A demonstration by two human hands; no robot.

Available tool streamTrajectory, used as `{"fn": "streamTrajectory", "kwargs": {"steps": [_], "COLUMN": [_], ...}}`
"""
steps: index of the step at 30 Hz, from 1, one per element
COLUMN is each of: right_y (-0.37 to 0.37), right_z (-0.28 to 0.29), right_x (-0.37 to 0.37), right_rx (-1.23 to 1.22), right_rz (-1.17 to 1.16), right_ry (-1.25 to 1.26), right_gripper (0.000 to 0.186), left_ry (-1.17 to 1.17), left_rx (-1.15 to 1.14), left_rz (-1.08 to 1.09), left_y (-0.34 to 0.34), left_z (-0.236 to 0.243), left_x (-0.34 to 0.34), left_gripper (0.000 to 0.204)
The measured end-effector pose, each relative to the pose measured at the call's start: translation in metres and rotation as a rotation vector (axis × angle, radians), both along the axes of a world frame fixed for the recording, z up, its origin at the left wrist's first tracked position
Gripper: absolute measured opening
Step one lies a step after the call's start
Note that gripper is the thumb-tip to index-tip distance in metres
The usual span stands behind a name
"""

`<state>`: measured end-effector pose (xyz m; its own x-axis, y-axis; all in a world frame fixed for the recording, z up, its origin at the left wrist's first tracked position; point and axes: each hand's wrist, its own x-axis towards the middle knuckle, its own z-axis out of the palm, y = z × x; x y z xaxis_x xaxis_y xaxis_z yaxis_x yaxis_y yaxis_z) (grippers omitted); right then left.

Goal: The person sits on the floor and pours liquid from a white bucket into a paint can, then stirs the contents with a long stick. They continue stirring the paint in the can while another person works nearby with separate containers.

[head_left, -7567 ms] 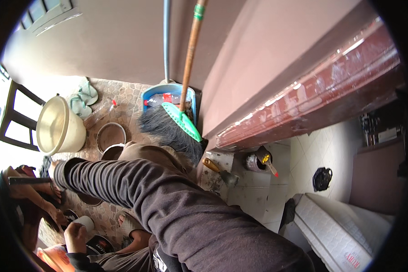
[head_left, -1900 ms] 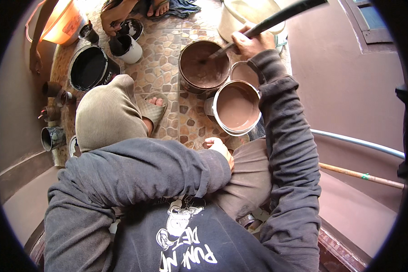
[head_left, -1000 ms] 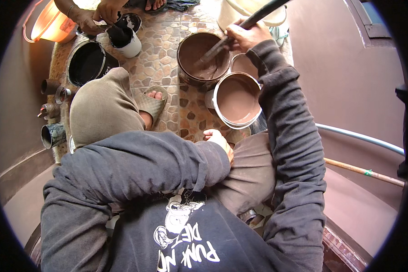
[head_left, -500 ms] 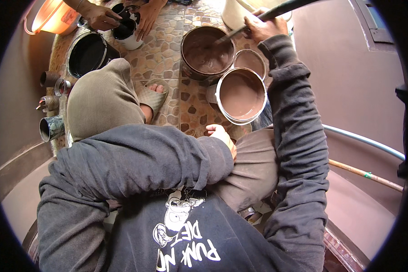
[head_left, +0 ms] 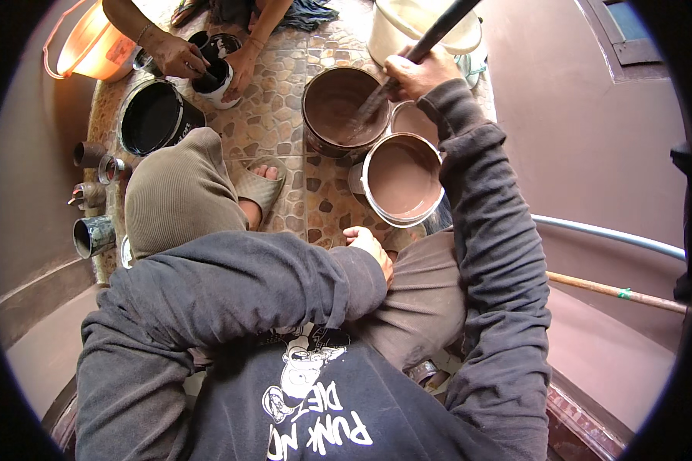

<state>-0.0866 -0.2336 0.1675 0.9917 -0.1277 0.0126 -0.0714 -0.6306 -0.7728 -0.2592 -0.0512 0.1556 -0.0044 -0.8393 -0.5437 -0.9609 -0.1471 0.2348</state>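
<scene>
R hand [head_left: 424,74] is far fwd, knuckles up, fingers wrapped round a dark stick [head_left: 442,31]; grip is narrow, closed on it. Stick slants from upper R down to lower L, its paler, paint-smeared low end dipping in the brown paint [head_left: 332,98] of the dark bucket [head_left: 321,144], nr that bucket's R side. R arm [head_left: 500,223] reaches up the R side, slightly bent, cuff pushed back a bit, wrist angled L toward the bucket.

L arm [head_left: 261,276] is folded across the front of the torso, elbow out to the L, forearm approx. level. L hand [head_left: 372,252] lies by the R knee [head_left: 423,280], fingers loosely bent; can't tell if anything's in the palm.

Dark bucket stands on the stone-patterned floor [head_left: 277,107], ahead of the knees. Just beside it, on the near R, is a white pail [head_left: 357,179] w/ lighter brown paint; a third container [head_left: 415,119] w/ brown paint sits btwn pail & R wrist.

Upper L, a co-worker's hands [head_left: 242,65] are at a white cup [head_left: 223,98] w/ black inside, next to a black-paint bucket [head_left: 186,123].
</scene>
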Motion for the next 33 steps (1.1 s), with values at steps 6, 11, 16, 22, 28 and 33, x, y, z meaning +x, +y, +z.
{"fn": "streamTrajectory", "kwargs": {"steps": [6,11,16,22,28,33], "right_y": [-0.005,-0.005,-0.001,0.004,0.013,-0.005], "right_z": [-0.003,-0.007,-0.005,0.001,-0.002,-0.002], "right_x": [0.003,0.003,0.004,0.004,0.007,0.005], "right_rx": [-0.087,0.022,-0.121,-0.157,0.03,-0.136], "right_rz": [-0.257,0.023,0.011,0.064,0.045,-0.047], "right_ry": [-0.16,0.055,-0.251,0.006,-0.175,0.041], "right_gripper": [0.028,0.019,0.019,0.019,0.016,0.021], "left_ry": [0.015,-0.037,-0.01,-0.023,-0.023,0.005], "left_rx": [0.032,0.019,0.023,0.018,0.014,0.024], "left_rz": [-0.01,0.01,-0.008,0.014,0.011,0.021], "left_y": [-0.005,-0.003,-0.005,-0.002,-0.006,-0.005], "left_z": [0.002,0.003,0.001,-0.004,0.0,0.005], "left_x": [-0.001,-0.001,-0.003,-0.003,-0.004,-0.001], "left_gripper": [0.029,0.029,0.03,0.03,0.03,0.03]}}
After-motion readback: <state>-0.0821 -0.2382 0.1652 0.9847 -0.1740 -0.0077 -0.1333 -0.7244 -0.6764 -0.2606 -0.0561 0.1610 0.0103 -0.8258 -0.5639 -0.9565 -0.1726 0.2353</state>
